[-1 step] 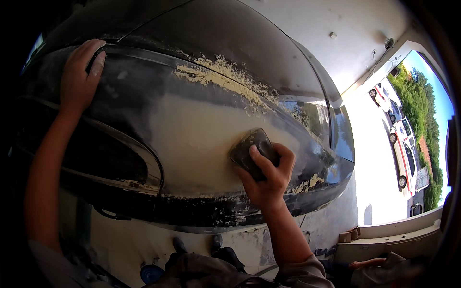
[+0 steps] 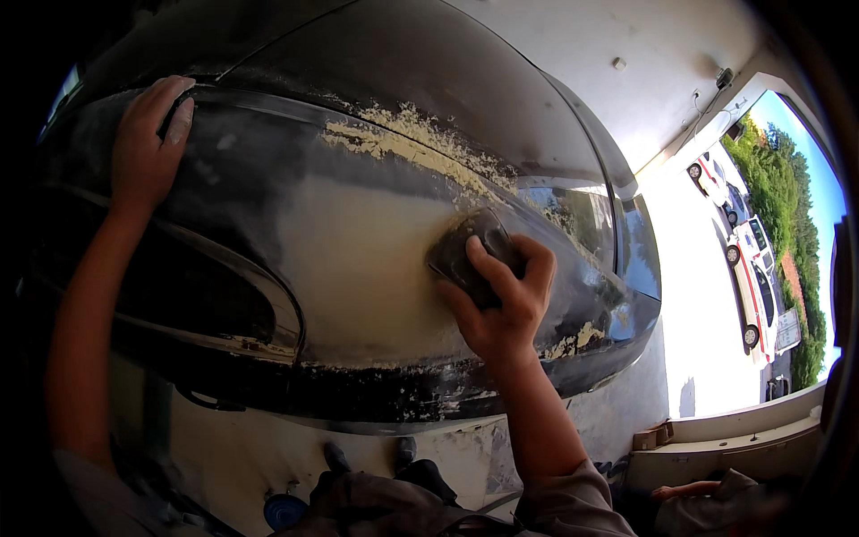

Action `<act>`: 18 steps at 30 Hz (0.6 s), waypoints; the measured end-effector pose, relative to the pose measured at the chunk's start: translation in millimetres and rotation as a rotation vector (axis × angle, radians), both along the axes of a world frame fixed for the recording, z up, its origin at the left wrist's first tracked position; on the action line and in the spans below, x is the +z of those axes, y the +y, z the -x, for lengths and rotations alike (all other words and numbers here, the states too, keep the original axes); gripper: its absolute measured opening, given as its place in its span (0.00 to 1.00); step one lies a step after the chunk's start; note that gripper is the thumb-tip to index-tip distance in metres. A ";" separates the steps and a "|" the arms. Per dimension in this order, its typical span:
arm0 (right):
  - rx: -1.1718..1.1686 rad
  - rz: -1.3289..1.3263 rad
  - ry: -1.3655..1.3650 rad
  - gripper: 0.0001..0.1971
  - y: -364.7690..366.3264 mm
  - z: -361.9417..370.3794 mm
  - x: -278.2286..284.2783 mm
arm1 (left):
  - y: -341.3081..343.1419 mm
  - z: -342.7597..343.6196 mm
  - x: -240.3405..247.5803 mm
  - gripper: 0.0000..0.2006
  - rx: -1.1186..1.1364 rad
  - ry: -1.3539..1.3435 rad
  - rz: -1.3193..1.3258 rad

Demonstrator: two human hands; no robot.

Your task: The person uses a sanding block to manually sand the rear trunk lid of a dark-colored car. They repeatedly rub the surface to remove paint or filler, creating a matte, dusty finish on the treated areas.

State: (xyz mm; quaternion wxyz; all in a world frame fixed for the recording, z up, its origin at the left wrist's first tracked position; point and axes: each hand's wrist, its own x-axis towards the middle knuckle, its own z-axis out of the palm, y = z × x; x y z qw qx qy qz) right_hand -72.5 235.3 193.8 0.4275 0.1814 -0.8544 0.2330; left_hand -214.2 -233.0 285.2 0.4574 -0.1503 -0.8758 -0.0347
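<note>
A dark car body panel (image 2: 237, 166) spreads in front of me, with a smooth beige filler patch (image 2: 344, 255) across its middle. My right hand (image 2: 510, 309) grips a black sanding block (image 2: 455, 261), which lies against the right part of that patch. Over on the left, my left hand (image 2: 146, 161) rests on the panel's upper edge, its dusty fingers stretched out and holding nothing. Rough yellowish filler (image 2: 407, 148) crusts the seam beyond the patch. The block's underside is hidden.
Chipped black trim (image 2: 420, 389) runs along the near edge. A blue round object (image 2: 284, 510) sits on the floor by my feet. At lower right are another person's arm (image 2: 689, 490) and a cardboard box (image 2: 651, 437). White cars (image 2: 750, 295) stand outside the opening.
My right hand and the sanding block have slid a little way up the panel, away from me. My left hand stays in place.
</note>
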 end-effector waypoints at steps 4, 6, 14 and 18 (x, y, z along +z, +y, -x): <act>-0.019 0.108 -0.045 0.29 8.8 68.3 50.7 | 12.6 6.6 3.5 0.20 -0.015 0.027 0.014; -0.015 0.093 -0.007 0.29 12.4 56.6 33.5 | 4.5 4.4 1.9 0.20 -0.018 0.031 0.020; -0.045 0.102 -0.007 0.29 19.7 2.7 -9.1 | -2.0 2.1 4.6 0.20 0.005 0.008 0.011; -0.154 0.126 -0.063 0.26 22.9 74.3 58.8 | 14.0 9.1 7.9 0.20 -0.031 0.022 0.015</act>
